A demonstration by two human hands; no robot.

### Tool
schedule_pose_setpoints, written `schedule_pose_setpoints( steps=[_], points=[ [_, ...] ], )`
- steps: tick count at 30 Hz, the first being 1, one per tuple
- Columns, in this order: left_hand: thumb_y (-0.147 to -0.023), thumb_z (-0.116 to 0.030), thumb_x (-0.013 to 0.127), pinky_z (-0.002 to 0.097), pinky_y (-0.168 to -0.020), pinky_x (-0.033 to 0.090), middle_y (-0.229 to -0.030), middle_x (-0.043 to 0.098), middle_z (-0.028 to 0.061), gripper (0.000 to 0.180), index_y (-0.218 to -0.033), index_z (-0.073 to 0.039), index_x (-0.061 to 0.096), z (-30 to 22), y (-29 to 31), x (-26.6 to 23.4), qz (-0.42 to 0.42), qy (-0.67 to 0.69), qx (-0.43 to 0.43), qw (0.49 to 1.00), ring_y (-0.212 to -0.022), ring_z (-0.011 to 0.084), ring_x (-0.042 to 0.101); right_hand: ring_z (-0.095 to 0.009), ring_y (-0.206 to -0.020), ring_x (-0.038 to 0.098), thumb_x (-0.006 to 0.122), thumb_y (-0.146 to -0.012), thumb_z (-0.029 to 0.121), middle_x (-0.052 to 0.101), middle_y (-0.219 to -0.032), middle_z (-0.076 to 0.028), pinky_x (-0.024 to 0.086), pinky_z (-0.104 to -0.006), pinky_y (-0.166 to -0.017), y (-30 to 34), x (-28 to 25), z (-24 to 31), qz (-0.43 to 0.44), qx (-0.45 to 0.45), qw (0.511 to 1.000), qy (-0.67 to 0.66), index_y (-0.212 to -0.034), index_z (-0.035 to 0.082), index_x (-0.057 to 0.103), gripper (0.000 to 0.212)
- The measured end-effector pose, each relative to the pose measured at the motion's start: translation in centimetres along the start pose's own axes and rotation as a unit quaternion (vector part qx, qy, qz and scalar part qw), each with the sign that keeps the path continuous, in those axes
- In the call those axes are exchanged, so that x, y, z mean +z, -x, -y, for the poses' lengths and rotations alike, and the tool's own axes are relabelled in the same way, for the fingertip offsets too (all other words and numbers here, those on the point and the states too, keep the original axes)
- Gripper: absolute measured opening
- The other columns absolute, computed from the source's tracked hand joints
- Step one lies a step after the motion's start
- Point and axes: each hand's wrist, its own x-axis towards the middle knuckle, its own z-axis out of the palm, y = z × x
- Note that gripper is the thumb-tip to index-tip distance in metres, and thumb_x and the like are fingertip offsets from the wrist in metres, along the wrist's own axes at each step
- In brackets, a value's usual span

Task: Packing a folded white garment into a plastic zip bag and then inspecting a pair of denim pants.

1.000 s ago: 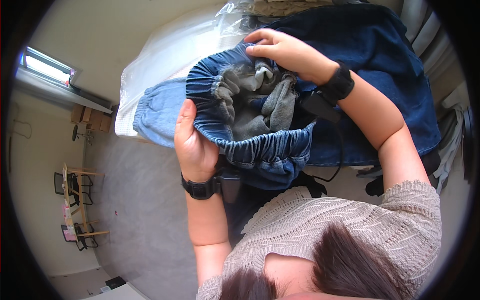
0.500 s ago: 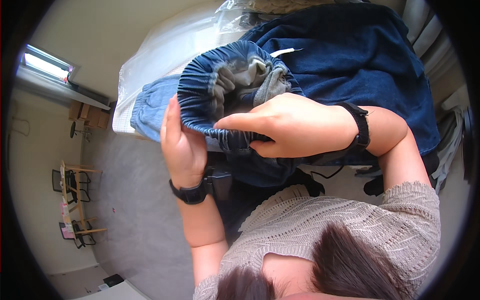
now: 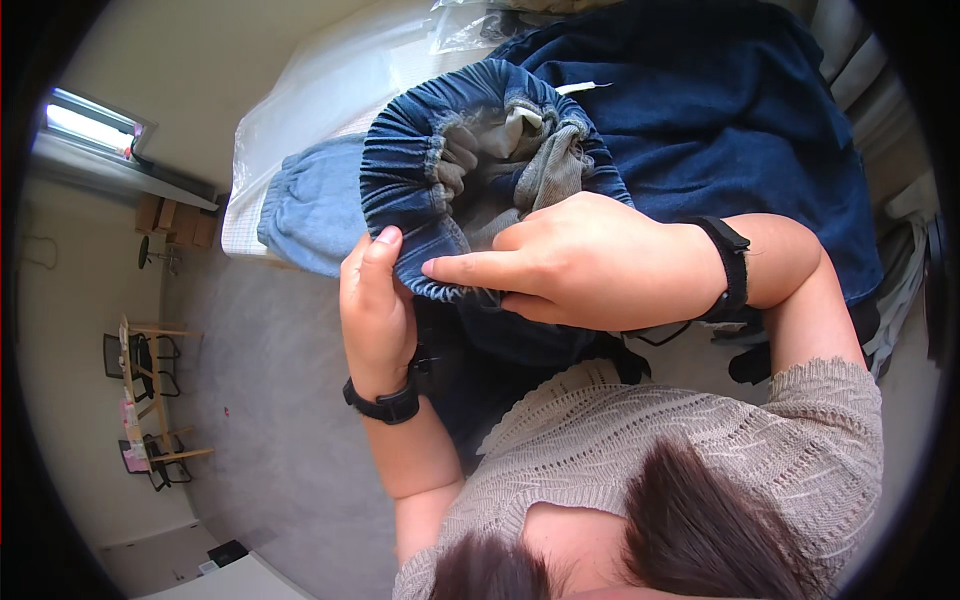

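Observation:
A dark blue denim garment with a gathered elastic opening [image 3: 400,150] is held up in front of me, its pale grey inside showing. My left hand [image 3: 378,310] grips the near left edge of the elastic band, thumb on top and fingers hidden behind. My right hand [image 3: 590,260] is closed on the near right edge, its index finger stretched along the band and the thumb below. A white strip [image 3: 582,88] sticks out behind the opening. To the left lies a light blue denim piece [image 3: 315,210] with a gathered end.
A large dark blue denim cloth [image 3: 710,150] covers the right of the table. Clear plastic sheeting [image 3: 310,110] lies over the far left. Wooden tables [image 3: 150,390] with chairs and brown boxes [image 3: 185,225] stand off to the left, with grey floor [image 3: 280,430] between.
The elastic opening has tipped toward me and widened, showing more of its inside. My left thumb has come over the band's edge, and my right hand has shifted slightly down and right.

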Motion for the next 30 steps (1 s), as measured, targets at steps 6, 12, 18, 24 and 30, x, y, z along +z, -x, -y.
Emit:
schedule_pose_setpoints(
  steps=[6, 12, 18, 24, 30],
  points=[
    [-0.089, -0.020, 0.039, 0.0326, -0.079, 0.046, -0.097, 0.060, 0.0099, 0.029, -0.104, 0.001, 0.053, 0.8, -1.1, 0.7, -0.022, 0.220, 0.011, 0.975, -0.088, 0.0194, 0.059, -0.023, -0.059, 0.057, 0.065, -0.070, 0.011, 0.054, -0.065, -0.007, 0.045, -0.0323, -0.050, 0.1, -0.1, 0.6, 0.005, -0.016, 1.000, -0.004, -0.130, 0.005, 0.033, 0.068],
    [-0.091, -0.024, 0.032, 0.0357, -0.082, 0.045, -0.102, 0.060, 0.0098, 0.035, -0.106, 0.000, 0.052, 1.8, -2.4, -0.9, 0.005, 0.352, -0.005, 0.936, -0.093, 0.0212, 0.058, -0.023, -0.059, 0.058, 0.064, -0.067, 0.008, 0.056, -0.066, -0.009, 0.045, -0.0321, -0.051, 0.3, 0.3, 0.4, 0.000, 0.003, 1.000, 0.022, -0.127, 0.001, 0.034, 0.068],
    [-0.092, -0.026, 0.029, 0.0374, -0.085, 0.045, -0.103, 0.060, 0.0110, 0.039, -0.108, 0.000, 0.053, 2.2, -2.3, -1.3, -0.003, 0.362, 0.002, 0.932, -0.094, 0.0236, 0.058, -0.022, -0.055, 0.057, 0.060, -0.067, 0.005, 0.056, -0.063, -0.007, 0.044, -0.0308, -0.047, 0.1, 0.5, -0.3, -0.019, -0.011, 0.999, 0.036, -0.122, 0.001, 0.042, 0.057],
    [-0.088, -0.056, 0.023, 0.0281, -0.068, 0.049, -0.087, 0.062, 0.0119, 0.068, -0.098, 0.003, 0.055, 2.5, 1.1, -1.8, -0.078, 0.107, 0.011, 0.991, -0.076, 0.0175, 0.061, -0.022, -0.055, 0.058, 0.058, -0.068, 0.003, 0.057, -0.064, -0.006, 0.044, -0.0306, -0.046, 0.1, 0.7, -0.4, -0.024, -0.015, 0.999, 0.034, -0.119, 0.003, 0.046, 0.052],
    [-0.089, -0.046, 0.039, 0.0266, -0.060, 0.049, -0.076, 0.061, 0.0113, 0.054, -0.088, 0.006, 0.056, 2.1, 2.9, 0.1, -0.028, -0.005, 0.025, 0.999, -0.062, 0.0163, 0.059, -0.022, -0.054, 0.058, 0.058, -0.067, 0.004, 0.059, -0.064, -0.006, 0.044, -0.0309, -0.045, 0.1, 1.1, -0.1, -0.023, -0.013, 0.999, 0.043, -0.115, 0.003, 0.048, 0.049]
  ],
)
